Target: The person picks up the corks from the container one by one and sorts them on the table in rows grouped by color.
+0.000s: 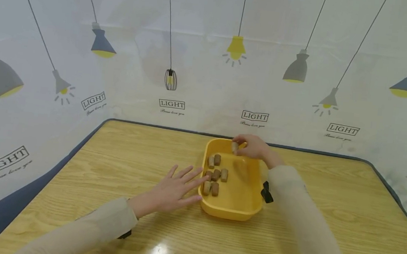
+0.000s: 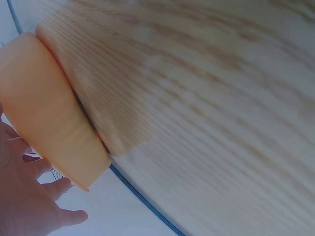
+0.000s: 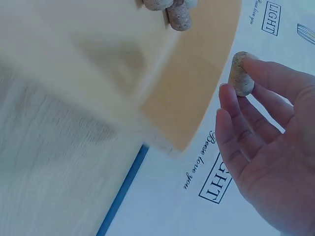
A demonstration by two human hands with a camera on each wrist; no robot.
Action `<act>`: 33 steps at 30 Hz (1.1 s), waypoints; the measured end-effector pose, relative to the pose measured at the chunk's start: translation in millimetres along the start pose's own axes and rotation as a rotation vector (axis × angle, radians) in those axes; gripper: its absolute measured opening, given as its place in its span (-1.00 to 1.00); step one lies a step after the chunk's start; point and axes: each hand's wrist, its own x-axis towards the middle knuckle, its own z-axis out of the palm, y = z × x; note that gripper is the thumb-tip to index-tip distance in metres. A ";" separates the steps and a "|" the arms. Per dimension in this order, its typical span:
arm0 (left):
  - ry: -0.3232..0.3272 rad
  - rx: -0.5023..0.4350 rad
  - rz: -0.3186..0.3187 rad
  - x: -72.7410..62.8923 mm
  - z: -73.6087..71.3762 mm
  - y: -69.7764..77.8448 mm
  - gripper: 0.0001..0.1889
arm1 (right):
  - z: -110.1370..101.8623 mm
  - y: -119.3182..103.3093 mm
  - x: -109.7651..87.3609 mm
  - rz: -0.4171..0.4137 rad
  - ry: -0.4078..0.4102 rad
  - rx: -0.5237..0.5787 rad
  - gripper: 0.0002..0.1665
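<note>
Wood-grain table supports a yellow bin containing brown pieces. Right hand pinches a cork-like piece at the bin's far end; left hand, fingers spread, reaches the left rim, contact unclear.

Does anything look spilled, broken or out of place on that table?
Nothing stands out. The corks lie inside the yellow tub, bunched toward its left side, and the right hand holds another cork near the tub's far end.
</note>
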 end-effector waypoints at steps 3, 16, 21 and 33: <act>-0.003 -0.002 -0.002 0.0 0.1 -0.1 -0.35 | -3.2 3.0 -7.1 -0.042 0.009 0.005 -0.52; 0.004 0.005 0.008 -0.7 0.7 0.7 -0.35 | -14.7 30.8 -35.9 -0.046 0.041 0.045 -0.52; 0.007 0.013 0.009 -0.7 1.3 0.3 -0.35 | -18.9 44.6 -47.5 -0.034 0.066 0.044 -0.52; 0.010 0.018 0.007 0.0 0.8 0.0 -0.35 | -8.8 80.0 -67.3 -0.015 0.058 -0.010 -0.48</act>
